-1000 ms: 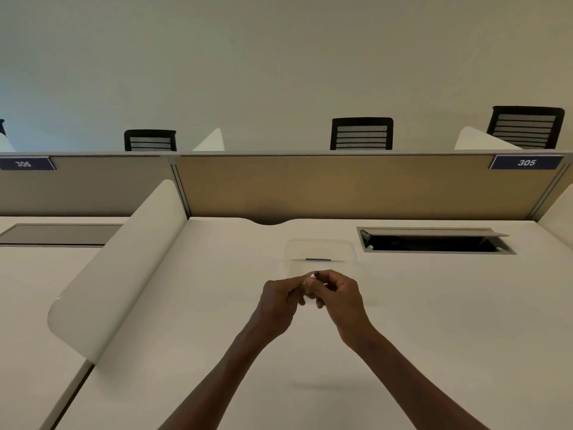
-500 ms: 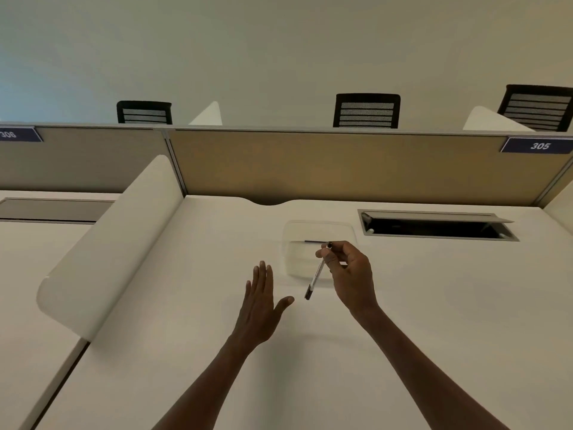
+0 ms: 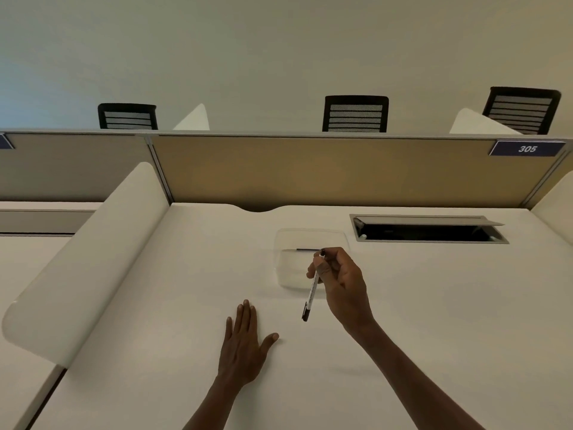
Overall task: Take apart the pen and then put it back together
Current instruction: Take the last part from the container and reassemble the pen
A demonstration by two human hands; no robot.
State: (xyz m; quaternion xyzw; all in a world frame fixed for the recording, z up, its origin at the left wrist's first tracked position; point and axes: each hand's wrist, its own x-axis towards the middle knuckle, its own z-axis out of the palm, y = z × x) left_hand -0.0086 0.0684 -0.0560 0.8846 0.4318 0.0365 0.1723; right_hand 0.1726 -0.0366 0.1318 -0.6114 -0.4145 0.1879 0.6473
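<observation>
White desk (image 3: 434, 305) now bears the flat left hand (image 3: 243, 342); right hand (image 3: 342, 282) still pinches the pen (image 3: 311, 294).

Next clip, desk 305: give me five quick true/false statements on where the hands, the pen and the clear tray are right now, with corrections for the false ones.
1. The right hand pinches the pen near its upper end. True.
2. The left hand grips the pen's dark tip. False: it lies flat and open on the desk, holding nothing.
3. The pen lies inside the clear tray. False: it hangs from the right hand's fingers, dark end down.
4. A dark, thin piece lies in the clear tray. True.
5. The cable hatch in the desk is shut. False: its lid is up.
</observation>
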